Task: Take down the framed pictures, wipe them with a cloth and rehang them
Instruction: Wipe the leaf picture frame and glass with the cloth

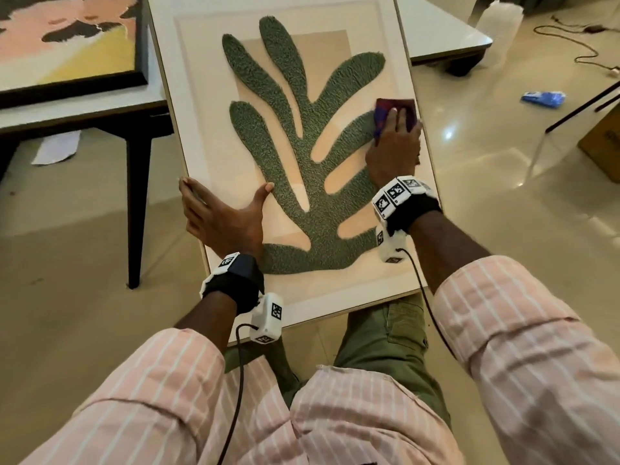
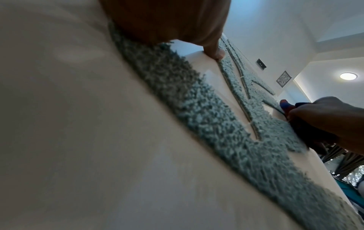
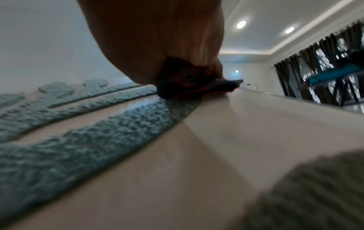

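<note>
A large framed picture [image 1: 201, 78] with a green leaf shape leans from the table edge down onto my lap. My left hand [image 1: 221, 213] grips its left edge, fingers round the rim and thumb [image 2: 214, 51] spread on the glass. My right hand [image 1: 396, 139] holds a dark red and purple cloth [image 1: 406, 109] and presses it on the glass near the right edge, over a leaf tip. In the right wrist view the cloth [image 3: 187, 84] is bunched under my palm [image 3: 157, 38]. The left wrist view shows the picture [image 2: 78, 124] close up and my right hand [image 2: 325, 118] on the cloth.
A second picture in a black frame [image 1: 67, 45] lies on the white table [image 1: 84, 109] at the top left. On the floor are a white paper [image 1: 57, 146], a blue item [image 1: 543, 99], a cable [image 1: 577, 45], a cardboard box [image 1: 604, 142] and black stand legs [image 1: 583, 105].
</note>
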